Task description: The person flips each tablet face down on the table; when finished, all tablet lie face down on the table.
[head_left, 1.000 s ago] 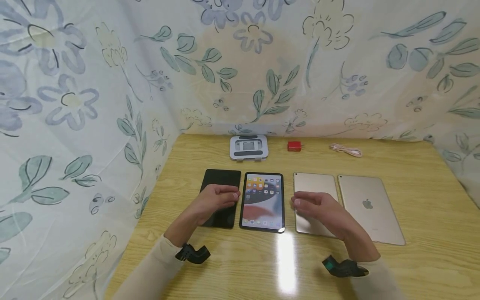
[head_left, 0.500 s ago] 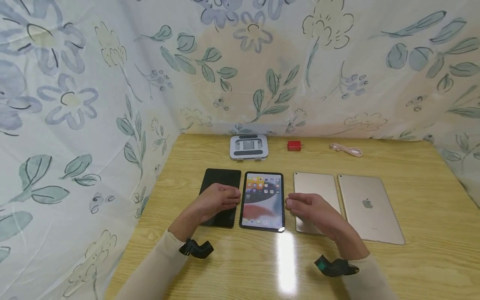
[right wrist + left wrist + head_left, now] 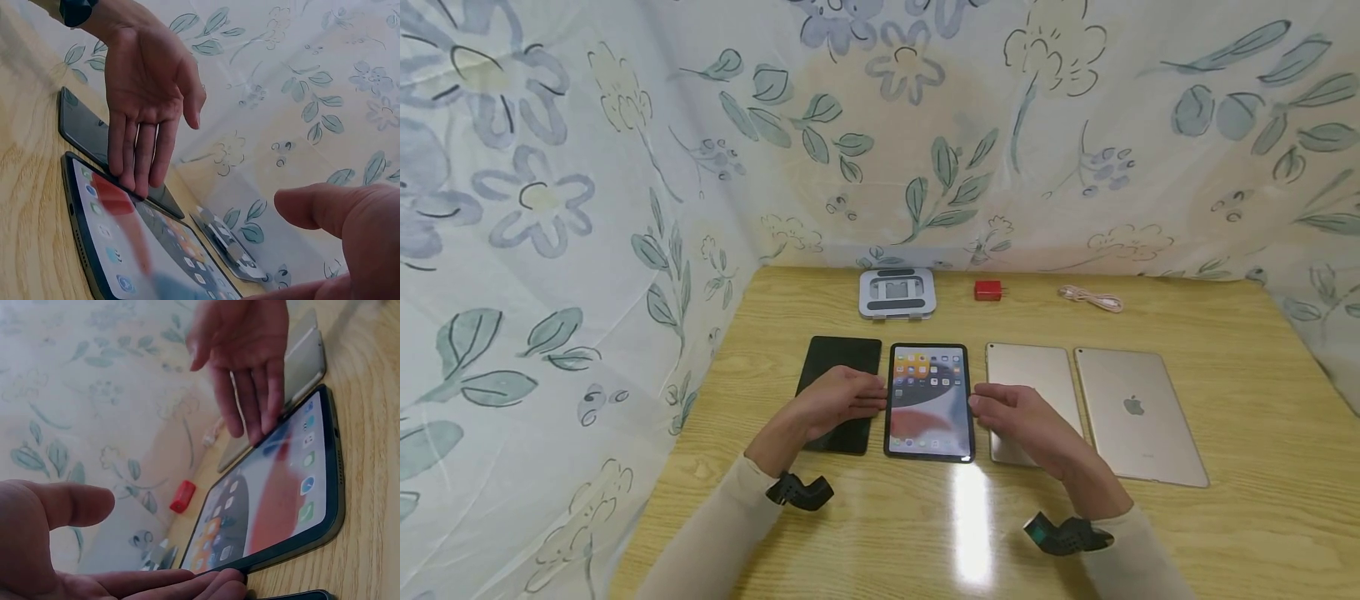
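A tablet with its home screen lit (image 3: 929, 417) lies between my two hands in the head view. My left hand (image 3: 838, 400) reaches over a dark tablet (image 3: 842, 354), its straight fingertips at the lit tablet's left edge. From the other side, my right hand (image 3: 1026, 417) brings its fingers to the right edge, above a gold tablet lying back up (image 3: 1033, 358). Both wrist views show straight fingers along the lit tablet's sides and thumbs raised away from it. Whether the lit tablet's underside is off the table cannot be told.
Another gold tablet (image 3: 1142, 417) lies back up at the right. Along the back of the wooden table (image 3: 850, 533) are a folded silver stand (image 3: 897, 293), a red charger plug (image 3: 988, 290) and a coiled pink cable (image 3: 1092, 298). A floral cloth (image 3: 925, 125) hangs behind.
My right hand has moved left from over the gold tablet to the lit tablet's right edge. My left hand has shifted slightly right. The lit tablet has slid slightly right.
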A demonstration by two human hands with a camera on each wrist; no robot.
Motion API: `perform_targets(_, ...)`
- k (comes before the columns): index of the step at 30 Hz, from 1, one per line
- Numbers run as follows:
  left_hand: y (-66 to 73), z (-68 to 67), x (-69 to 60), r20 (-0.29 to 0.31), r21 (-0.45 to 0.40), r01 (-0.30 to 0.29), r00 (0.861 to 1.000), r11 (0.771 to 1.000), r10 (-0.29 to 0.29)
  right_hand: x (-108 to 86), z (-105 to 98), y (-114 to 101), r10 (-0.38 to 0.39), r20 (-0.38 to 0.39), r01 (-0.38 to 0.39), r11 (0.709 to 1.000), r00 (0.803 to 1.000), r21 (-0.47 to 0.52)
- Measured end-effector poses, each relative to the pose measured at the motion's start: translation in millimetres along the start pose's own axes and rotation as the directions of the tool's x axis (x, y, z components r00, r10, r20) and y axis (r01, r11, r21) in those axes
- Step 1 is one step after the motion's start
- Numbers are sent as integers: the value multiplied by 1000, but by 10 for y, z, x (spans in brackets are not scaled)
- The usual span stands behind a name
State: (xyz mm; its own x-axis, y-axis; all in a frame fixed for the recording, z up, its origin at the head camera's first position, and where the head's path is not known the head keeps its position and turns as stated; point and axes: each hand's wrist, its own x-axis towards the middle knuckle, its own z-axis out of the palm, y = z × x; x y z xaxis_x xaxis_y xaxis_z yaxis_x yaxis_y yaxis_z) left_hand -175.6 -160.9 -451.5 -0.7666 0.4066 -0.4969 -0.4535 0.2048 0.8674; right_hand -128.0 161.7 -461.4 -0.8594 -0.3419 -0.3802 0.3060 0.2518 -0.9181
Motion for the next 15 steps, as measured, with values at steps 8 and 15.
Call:
perform_targets(8,-7,21,-16,-32,-13,-7,999,1000,7,21,52,-41,22,-55,-19,998,998,61)
perform_targets(15,-14,24,-19,-33,-37,-3,999,999,2,37,95,-57,46,-91,-36,993,995,109)
